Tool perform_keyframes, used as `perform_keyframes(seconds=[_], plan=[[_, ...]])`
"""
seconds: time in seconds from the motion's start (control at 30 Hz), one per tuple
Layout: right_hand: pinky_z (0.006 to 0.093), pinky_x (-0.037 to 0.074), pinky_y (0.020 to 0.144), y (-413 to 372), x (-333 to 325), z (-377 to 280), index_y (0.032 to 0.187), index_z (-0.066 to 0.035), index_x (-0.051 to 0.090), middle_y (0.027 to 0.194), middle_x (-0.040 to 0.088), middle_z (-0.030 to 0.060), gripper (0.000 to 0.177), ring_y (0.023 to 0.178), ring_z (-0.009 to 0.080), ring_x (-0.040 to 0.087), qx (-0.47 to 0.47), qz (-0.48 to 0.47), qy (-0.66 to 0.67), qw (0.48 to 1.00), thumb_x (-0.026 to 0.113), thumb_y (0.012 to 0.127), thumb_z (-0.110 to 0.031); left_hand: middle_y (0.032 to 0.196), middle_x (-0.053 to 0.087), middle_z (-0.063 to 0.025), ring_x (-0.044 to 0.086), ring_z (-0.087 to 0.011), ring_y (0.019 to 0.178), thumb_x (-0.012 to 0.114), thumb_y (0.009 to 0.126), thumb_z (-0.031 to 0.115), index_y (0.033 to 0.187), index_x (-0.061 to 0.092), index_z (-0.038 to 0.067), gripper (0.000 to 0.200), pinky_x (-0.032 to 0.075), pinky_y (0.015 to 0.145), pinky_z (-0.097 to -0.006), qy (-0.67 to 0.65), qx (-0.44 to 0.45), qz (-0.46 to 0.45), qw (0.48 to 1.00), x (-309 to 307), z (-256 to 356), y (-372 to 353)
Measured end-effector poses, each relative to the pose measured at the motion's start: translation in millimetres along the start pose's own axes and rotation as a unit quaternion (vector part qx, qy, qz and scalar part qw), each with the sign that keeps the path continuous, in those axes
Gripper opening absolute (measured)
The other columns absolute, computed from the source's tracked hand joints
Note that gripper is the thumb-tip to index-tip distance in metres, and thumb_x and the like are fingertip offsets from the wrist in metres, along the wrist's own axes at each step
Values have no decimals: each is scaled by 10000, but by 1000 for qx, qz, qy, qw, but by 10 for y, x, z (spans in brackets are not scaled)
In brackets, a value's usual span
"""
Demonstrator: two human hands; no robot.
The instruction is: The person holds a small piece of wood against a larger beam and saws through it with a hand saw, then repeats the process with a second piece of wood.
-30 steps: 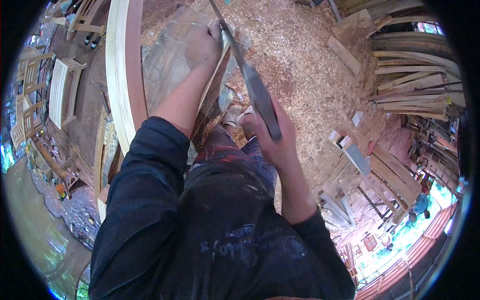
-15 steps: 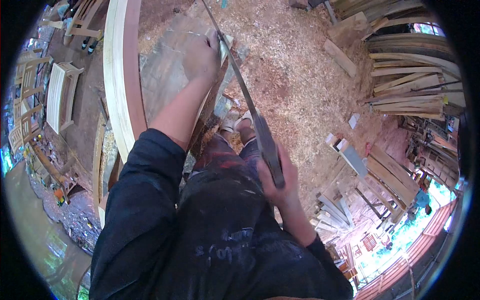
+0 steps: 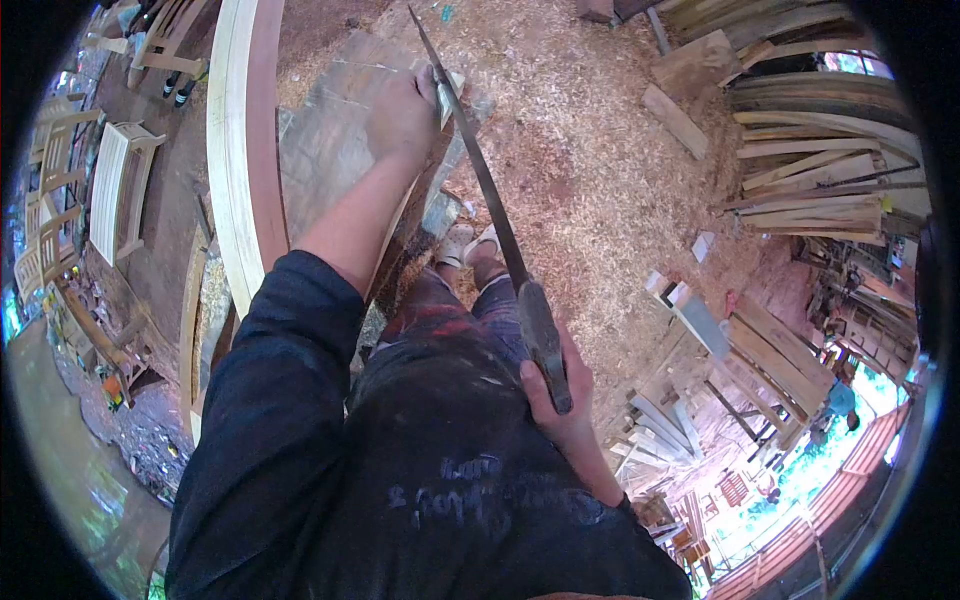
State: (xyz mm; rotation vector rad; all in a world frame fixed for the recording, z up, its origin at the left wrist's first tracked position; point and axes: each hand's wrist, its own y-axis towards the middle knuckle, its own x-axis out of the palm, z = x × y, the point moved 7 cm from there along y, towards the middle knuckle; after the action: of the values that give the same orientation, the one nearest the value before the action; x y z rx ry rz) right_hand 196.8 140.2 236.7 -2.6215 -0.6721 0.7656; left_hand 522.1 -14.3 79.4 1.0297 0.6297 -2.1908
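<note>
My right hand [image 3: 562, 395] is wrapped round the dark handle of a handsaw [image 3: 489, 190], low in front of my body. Its long blade, seen nearly edge-on, slants up and away to the left. At the bench top [image 3: 325, 115], my left hand [image 3: 402, 118] is closed, thumb up, at a pale piece of wood [image 3: 456, 84] by the bench's right edge. The blade crosses right beside that hand and overlaps the wood in this view. Most of the piece is hidden behind the hand and blade.
Long curved boards [image 3: 245, 130] run along the bench's left side. Wood shavings [image 3: 590, 200] cover the floor around my feet. Stacked planks [image 3: 820, 150] stand at the right, with more boards [image 3: 775, 350] lower right. A slatted bench [image 3: 122, 190] is at far left.
My right hand has drawn the saw back toward my body, and the blade has slid down along its line. My left hand stays in nearly the same place at the wood.
</note>
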Motion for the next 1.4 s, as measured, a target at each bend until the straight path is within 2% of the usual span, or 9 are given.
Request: perform_keyframes(seconds=[0.27, 0.57, 0.73, 0.87, 0.97, 1.0, 1.1, 1.13, 1.4], plan=[[431, 579, 895, 2003, 616, -369, 1464, -4, 545, 1078, 743, 272, 561, 1026, 392, 766, -88, 39, 27, 995, 721, 994, -256, 1079, 730, -268, 691, -495, 1013, 498, 1096, 443, 1058, 726, 30, 473, 522, 870, -599, 24, -18, -18, 999, -54, 39, -36], [403, 570, 926, -188, 78, 251, 1547, -27, 476, 1156, 750, 206, 616, 1044, 308, 760, 6, -4, -8, 1000, 690, 1002, -219, 1138, 713, -269, 682, -484, 1053, 473, 1108, 396, 1154, 673, 63, 392, 524, 878, -602, -7, -5, 5, 1000, 0, -2, -8], [398, 566, 931, 664, 279, 38, 1523, -12, 503, 1142, 744, 225, 604, 1068, 299, 752, -38, 9, 6, 999, 702, 995, -226, 1152, 703, -275, 676, -493, 1062, 488, 1102, 348, 1237, 620, 90, 320, 527, 886, -603, -12, 15, 29, 999, 17, -50, 0], [391, 571, 819, 1877, 619, -296, 1418, 28, 592, 1009, 739, 211, 535, 862, 283, 737, -120, 60, 85, 987, 716, 979, -250, 1141, 710, -273, 687, -484, 1041, 489, 1100, 335, 1248, 637, 88, 324, 533, 891, -596, -28, 18, 43, 999, 42, -97, -43], [359, 567, 763, 1926, 691, -260, 1406, 18, 612, 941, 733, 161, 517, 785, 217, 705, -119, 65, 95, 986, 724, 974, -244, 1154, 728, -266, 696, -492, 1063, 453, 1107, 344, 1257, 643, 85, 355, 539, 906, -594, -45, 52, 35, 997, -79, -68, -150], [271, 518, 752, 1896, 701, -233, 1344, -1, 661, 961, 714, 36, 384, 837, 98, 625, -120, 67, 85, 987, 715, 1011, -185, 1149, 729, -263, 694, -487, 1084, 538, 1072, 424, 1248, 655, 72, 411, 540, 931, -583, -31, 73, -18, 997, -20, -169, -159], [264, 503, 725, 1857, 662, -275, 1308, -6, 673, 923, 685, 21, 352, 799, 83, 602, -97, 23, 127, 987, 713, 1013, -193, 1125, 730, -260, 692, -478, 1096, 693, 972, 494, 1250, 662, 51, 524, 541, 954, -565, 28, 114, -176, 977, -91, -364, -507], [264, 500, 717, 1861, 660, -281, 1293, -10, 677, 916, 677, 16, 337, 790, 81, 595, -95, 26, 140, 985, 712, 1013, -193, 1154, 715, -284, 687, -479, 1110, 812, 866, 481, 1250, 656, 19, 620, 544, 971, -540, 16, 149, -133, 980, -147, -447, -615], [361, 556, 787, 1402, 804, -48, 1317, -5, 651, 932, 681, 102, 389, 827, 176, 655, -107, 25, 86, 990, 674, 987, -210, 1158, 707, -319, 694, -501, 1088, 809, 858, 342, 1281, 582, -24, 604, 554, 946, -563, 36, 132, -176, 975, -315, -927, -1292]])
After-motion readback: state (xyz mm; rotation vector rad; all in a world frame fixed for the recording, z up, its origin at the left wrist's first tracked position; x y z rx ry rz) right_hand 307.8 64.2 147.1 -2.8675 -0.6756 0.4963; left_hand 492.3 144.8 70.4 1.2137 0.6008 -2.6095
